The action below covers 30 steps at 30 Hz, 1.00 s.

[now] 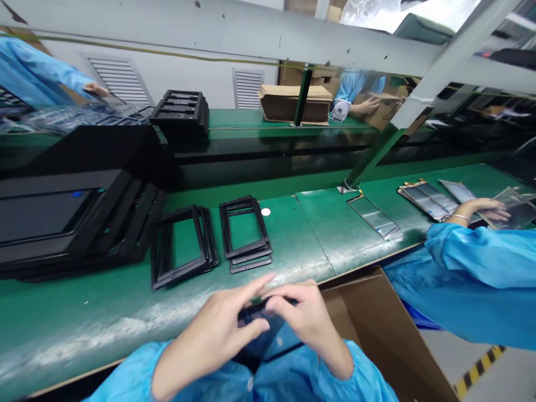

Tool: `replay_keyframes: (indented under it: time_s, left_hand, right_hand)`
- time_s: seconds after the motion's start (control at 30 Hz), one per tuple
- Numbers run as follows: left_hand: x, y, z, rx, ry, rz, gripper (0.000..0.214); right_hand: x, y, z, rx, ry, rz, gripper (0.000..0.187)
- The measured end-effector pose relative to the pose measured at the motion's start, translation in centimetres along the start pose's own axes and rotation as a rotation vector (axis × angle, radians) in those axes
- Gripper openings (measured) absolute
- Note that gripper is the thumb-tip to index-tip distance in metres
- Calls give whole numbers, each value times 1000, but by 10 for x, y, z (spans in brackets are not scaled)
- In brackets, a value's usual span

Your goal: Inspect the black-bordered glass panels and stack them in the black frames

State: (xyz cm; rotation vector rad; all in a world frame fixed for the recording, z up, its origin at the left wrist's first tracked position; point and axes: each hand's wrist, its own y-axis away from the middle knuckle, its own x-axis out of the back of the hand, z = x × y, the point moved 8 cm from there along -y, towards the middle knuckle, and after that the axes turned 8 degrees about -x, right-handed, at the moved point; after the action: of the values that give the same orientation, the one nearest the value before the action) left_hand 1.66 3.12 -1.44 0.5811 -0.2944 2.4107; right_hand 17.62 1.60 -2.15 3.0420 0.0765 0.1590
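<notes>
In front of my body is a dark, glossy panel with a black edge (270, 335), tilted and partly covered by my fingers. My left hand (218, 324) grips its left side, thumb across the face and fingers along the far edge. From the other side my right hand (307, 315) holds the top edge between thumb and bent fingers. The panel's lower part runs down against my blue smock, so its full outline is hidden. Just beyond on the green bench (293, 234) lie two small stacks of black rectangular frames, one at left (205, 240) and one nearer the middle (268, 245).
Black trays with dark screens (84, 223) are piled at the left. A clear glass panel (372, 215) lies at right, near stacked panels (431, 198) and a co-worker's hand (489, 211). A post (372, 151) rises from the bench. A cardboard box (377, 329) stands below right.
</notes>
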Motion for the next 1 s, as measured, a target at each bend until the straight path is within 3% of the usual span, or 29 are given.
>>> replay_keyframes:
  time_s: [0.07, 0.1, 0.2, 0.27, 0.37, 0.5, 0.57, 0.63, 0.7, 0.77, 0.87, 1.0]
  left_hand:
    - [-7, -3, -1, 45, 41, -85, 52]
    - [-6, -3, -5, 102, 118, -60, 45]
    - [8, 5, -21, 270, 404, 188, 36]
    - [18, 12, -30, 302, 510, 344, 35]
    - [28, 18, -39, 284, 535, 441, 40]
    - [32, 19, -45, 253, 440, 427, 39]
    - [43, 17, -34, 141, 198, 455, 34]
    - [51, 13, -9, -55, -170, 477, 36]
    - [42, 5, 14, -254, -471, 386, 39]
    - [25, -5, 23, -364, -582, 222, 32]
    - [11, -17, 16, -345, -526, 72, 26]
    - [8, -23, 9, -261, -406, 60, 27]
  right_hand:
    - [9, -1, 1, 15, -22, 76, 16]
    - [22, 0, 2, 32, -15, 170, 18]
    - [68, 10, 14, 64, 75, 443, 29]
    - [84, 12, 33, -10, 4, 439, 39]
    - [76, 14, 61, -172, -261, 291, 49]
    - [61, 21, 61, -197, -339, 324, 44]
    - [56, 21, 53, -181, -312, 328, 38]
    - [52, 20, 47, -175, -284, 312, 36]
    - [50, 19, 43, -173, -253, 296, 37]
    - [46, 19, 44, -166, -226, 266, 37]
    - [44, 21, 49, -148, -196, 254, 37]
    - [29, 17, 50, -138, -191, 201, 36]
